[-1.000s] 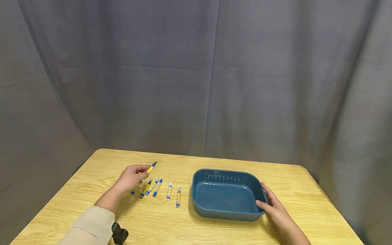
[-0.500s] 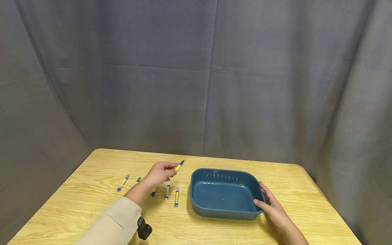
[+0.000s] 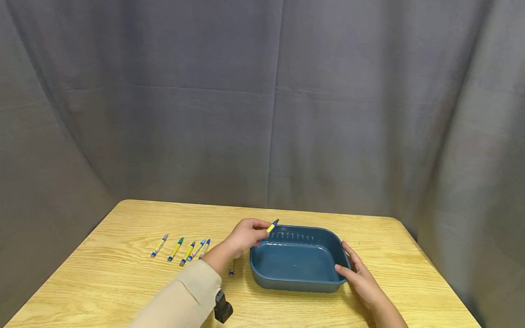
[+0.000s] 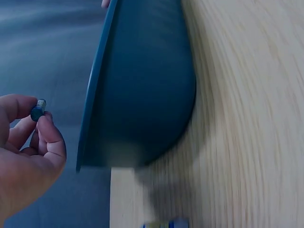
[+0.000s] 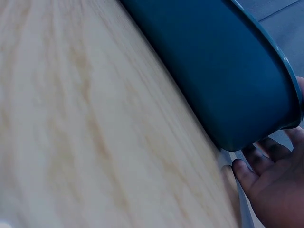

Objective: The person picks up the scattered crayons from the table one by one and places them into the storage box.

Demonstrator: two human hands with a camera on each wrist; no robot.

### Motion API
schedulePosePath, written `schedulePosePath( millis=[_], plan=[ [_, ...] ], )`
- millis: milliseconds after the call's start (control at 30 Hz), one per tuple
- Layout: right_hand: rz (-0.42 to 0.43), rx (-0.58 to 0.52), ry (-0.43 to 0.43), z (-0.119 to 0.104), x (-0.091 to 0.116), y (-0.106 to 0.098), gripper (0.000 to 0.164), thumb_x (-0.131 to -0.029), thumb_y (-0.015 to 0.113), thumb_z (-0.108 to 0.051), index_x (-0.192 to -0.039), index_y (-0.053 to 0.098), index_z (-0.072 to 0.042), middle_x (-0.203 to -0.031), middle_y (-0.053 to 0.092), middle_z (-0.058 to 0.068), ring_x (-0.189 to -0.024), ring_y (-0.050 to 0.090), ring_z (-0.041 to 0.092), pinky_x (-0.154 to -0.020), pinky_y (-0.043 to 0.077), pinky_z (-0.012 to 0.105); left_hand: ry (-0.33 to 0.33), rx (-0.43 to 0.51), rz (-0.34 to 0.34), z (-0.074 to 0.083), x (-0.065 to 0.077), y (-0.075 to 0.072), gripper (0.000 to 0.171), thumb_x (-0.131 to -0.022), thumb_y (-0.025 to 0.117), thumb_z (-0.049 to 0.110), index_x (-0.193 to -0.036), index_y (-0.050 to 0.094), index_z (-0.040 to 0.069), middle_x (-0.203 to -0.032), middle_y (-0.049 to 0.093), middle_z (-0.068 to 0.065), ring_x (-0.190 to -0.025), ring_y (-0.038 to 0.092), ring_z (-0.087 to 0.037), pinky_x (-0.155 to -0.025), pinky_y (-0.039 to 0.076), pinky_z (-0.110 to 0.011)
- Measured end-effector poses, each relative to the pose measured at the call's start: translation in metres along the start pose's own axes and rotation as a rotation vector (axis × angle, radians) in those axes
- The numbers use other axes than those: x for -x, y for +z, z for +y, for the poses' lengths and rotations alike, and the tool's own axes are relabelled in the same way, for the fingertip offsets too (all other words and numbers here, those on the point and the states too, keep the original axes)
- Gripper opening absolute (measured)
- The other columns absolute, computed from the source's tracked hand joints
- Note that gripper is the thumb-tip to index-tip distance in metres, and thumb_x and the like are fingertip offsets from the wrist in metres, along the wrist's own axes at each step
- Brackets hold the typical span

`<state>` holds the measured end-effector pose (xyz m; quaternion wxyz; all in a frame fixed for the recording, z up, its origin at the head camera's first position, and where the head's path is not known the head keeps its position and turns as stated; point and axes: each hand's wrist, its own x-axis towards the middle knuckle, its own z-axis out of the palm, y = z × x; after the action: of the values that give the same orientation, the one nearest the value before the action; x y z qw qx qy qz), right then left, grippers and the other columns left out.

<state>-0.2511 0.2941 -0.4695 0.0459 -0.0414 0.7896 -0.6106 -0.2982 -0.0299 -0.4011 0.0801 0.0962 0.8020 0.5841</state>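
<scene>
Between thumb and fingertips, my left hand (image 3: pixel 245 234) pinches a yellow-and-blue crayon (image 3: pixel 271 226) with a dark tip. It is over the back-left rim of a dark blue plastic tray (image 3: pixel 299 285). In the left wrist view the crayon (image 4: pixel 39 110) shows end-on, beside the tray's rim. My right hand (image 3: pixel 362 280) grips the tray's right end, thumb over the rim and fingers along the outside. The right wrist view shows those fingers (image 5: pixel 259 161) against the outer wall and under the rim. The tray's floor looks bare in the head view.
Several similar crayons (image 3: pixel 175 249) lie loosely side by side on the wooden table (image 3: pixel 102 273), left of the tray. Another crayon (image 3: pixel 231 269) lies close to the tray, partly hidden by my left wrist. A grey curtain (image 3: pixel 205 136) hangs behind the table's back edge.
My left hand has carried the crayon rightward from above the other crayons to the tray's left rim. My right hand keeps its grip on the tray.
</scene>
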Motion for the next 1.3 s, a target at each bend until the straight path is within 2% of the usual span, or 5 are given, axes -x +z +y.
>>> schedulePosePath(
  millis=[233,400,733,1000,1300],
  plan=[
    [0.006,-0.009,-0.005,0.001,0.003,0.002,0.078,-0.096,0.056,-0.013,-0.158,0.01,-0.01,-0.162,0.01,0.026,-0.148,0.015,0.042,-0.086,0.033,0.0,-0.023,0.017,-0.068,0.007,-0.005,0.033,0.034,-0.091,0.061,0.006,-0.123,0.066,-0.001,-0.119,0.066,-0.017,-0.097,0.064,-0.02,-0.08,0.056,-0.036],
    [0.017,-0.029,0.006,0.002,0.005,0.004,0.077,-0.096,0.056,-0.013,-0.159,0.011,-0.012,-0.162,0.012,0.024,-0.148,0.016,0.039,-0.087,0.034,0.001,-0.048,0.016,-0.086,0.009,-0.006,0.058,0.03,-0.091,0.063,0.006,-0.12,0.068,0.0,-0.113,0.068,-0.015,-0.093,0.064,-0.023,-0.069,0.052,-0.029],
    [0.018,-0.031,0.001,0.001,0.006,0.009,0.077,-0.096,0.057,-0.016,-0.158,0.013,-0.013,-0.162,0.015,0.022,-0.148,0.016,0.038,-0.088,0.032,0.001,-0.09,0.019,-0.094,0.008,-0.011,0.103,0.026,-0.089,0.065,0.002,-0.115,0.07,0.0,-0.107,0.068,-0.013,-0.081,0.06,-0.019,-0.062,0.048,-0.025],
    [0.005,-0.045,0.007,0.0,0.006,0.01,0.076,-0.097,0.056,-0.016,-0.159,0.012,-0.015,-0.161,0.019,0.021,-0.147,0.021,0.037,-0.09,0.034,0.002,-0.12,-0.028,-0.1,0.012,-0.012,0.129,0.024,-0.085,0.067,-0.001,-0.108,0.073,-0.002,-0.089,0.065,-0.006,-0.063,0.047,-0.012,-0.056,0.047,-0.023],
    [0.004,-0.05,0.009,0.001,0.005,0.009,0.076,-0.097,0.056,-0.016,-0.159,0.012,-0.015,-0.161,0.019,0.021,-0.148,0.02,0.037,-0.09,0.034,0.003,-0.097,-0.147,-0.074,0.011,-0.014,0.146,0.022,-0.077,0.073,-0.004,-0.099,0.075,-0.002,-0.092,0.072,-0.009,-0.074,0.062,-0.014,-0.064,0.051,-0.023]
  ],
)
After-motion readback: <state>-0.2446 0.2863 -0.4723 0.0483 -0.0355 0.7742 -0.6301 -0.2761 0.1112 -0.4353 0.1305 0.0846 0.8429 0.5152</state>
